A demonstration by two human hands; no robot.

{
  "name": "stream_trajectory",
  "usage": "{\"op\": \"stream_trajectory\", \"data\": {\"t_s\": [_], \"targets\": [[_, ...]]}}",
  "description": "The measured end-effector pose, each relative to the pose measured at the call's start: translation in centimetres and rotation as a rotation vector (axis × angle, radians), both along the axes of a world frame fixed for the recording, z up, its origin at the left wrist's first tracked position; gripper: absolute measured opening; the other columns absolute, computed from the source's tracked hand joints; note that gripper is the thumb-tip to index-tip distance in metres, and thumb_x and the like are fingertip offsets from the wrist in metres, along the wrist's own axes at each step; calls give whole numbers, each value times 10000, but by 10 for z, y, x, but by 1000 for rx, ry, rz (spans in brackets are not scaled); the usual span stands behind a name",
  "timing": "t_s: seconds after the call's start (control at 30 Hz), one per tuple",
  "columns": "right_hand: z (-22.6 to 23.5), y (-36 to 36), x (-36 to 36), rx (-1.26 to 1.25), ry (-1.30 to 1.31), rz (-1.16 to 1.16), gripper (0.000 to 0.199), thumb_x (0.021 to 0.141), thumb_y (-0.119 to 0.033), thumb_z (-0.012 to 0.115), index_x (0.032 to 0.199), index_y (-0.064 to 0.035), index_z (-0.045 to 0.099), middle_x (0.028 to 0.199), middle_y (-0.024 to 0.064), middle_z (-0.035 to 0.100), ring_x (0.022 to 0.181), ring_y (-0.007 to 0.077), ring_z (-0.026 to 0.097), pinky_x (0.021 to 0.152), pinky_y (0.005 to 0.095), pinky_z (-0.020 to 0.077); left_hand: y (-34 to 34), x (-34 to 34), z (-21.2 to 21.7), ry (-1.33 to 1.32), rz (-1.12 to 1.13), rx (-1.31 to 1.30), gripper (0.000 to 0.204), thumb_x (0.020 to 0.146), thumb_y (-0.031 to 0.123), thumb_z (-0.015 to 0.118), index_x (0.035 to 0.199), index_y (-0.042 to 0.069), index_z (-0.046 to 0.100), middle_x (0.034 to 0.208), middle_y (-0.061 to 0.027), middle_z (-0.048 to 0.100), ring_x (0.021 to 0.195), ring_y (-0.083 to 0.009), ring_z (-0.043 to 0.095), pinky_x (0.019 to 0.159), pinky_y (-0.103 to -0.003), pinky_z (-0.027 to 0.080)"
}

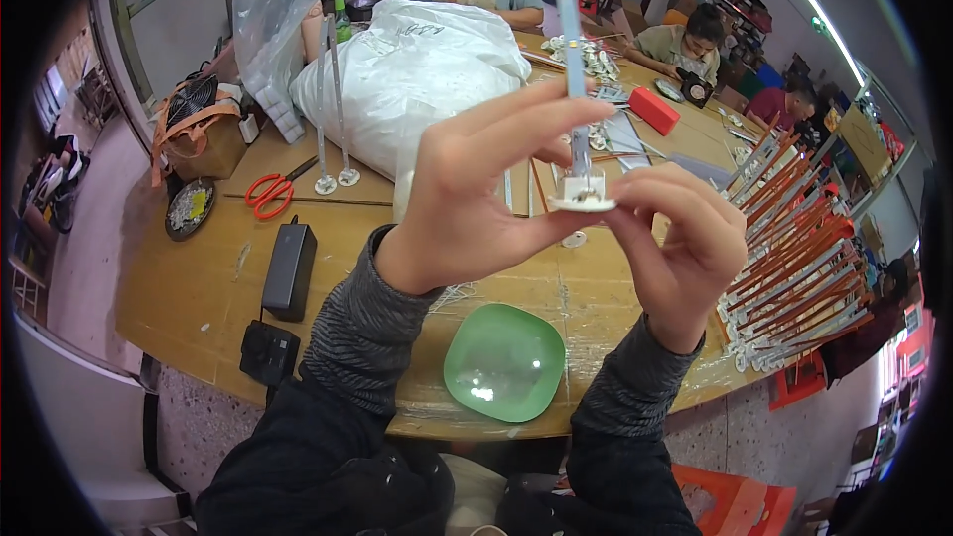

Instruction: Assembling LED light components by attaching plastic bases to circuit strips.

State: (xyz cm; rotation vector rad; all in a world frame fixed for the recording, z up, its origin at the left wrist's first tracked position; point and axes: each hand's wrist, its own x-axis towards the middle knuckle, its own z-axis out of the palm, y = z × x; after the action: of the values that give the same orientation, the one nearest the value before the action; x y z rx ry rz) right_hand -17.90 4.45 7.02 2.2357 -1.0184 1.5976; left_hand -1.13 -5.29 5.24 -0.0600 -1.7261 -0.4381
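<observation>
Raised in front of me is a long, narrow LED strip (pixel 569 25), bluish-grey with small yellowish squares. Its lower end stands in a white round base (pixel 583 204) with a raised block on top. My left hand (pixel 462 184) is closed on it, fingers at the strip and thumb under the base. Thumb and fingers of my right hand (pixel 685 223) pinch the right edge of that base. Below my hands, a light green dish (pixel 504 362) sits on the table; I cannot make out any contents. Two similar strips (pixel 338 109) stand on round bases at left.
A big white plastic bag (pixel 427 60) fills the far middle. Red-handled scissors (pixel 268 196), a black box (pixel 289 271) and a small dark dish (pixel 190 208) lie left. Many finished-looking strips (pixel 794 268) are piled right, beside a red block (pixel 653 111). Several people sit across the table.
</observation>
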Motion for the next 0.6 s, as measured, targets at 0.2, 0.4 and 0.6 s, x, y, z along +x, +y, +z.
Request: {"op": "stream_trajectory", "data": {"t_s": [0.2,0.4,0.6], "targets": [[-5,0,-3,41,-222,-23,160,806,117,727,943,44,690,913,78,695,716,72,609,594,185,472,8,15,6,-92,148,13,442,701,-30,839,1113,-16,681,1194,-160,643,874,-156,678,718,-272,573],[-5,-5,0,21,-257,-42,150,766,67,768,892,37,694,814,98,709,695,135,665,605,246,534,10,8,4,-33,139,-22,256,744,-101,779,985,-36,721,884,-135,728,773,-160,701,681,-261,561],[-7,-3,0,-54,-85,-89,234,733,94,789,941,77,684,903,112,699,773,147,681,721,248,569,13,7,-1,-21,187,-8,234,725,-115,786,940,-42,731,829,-141,738,750,-176,719,653,-269,561]]}}
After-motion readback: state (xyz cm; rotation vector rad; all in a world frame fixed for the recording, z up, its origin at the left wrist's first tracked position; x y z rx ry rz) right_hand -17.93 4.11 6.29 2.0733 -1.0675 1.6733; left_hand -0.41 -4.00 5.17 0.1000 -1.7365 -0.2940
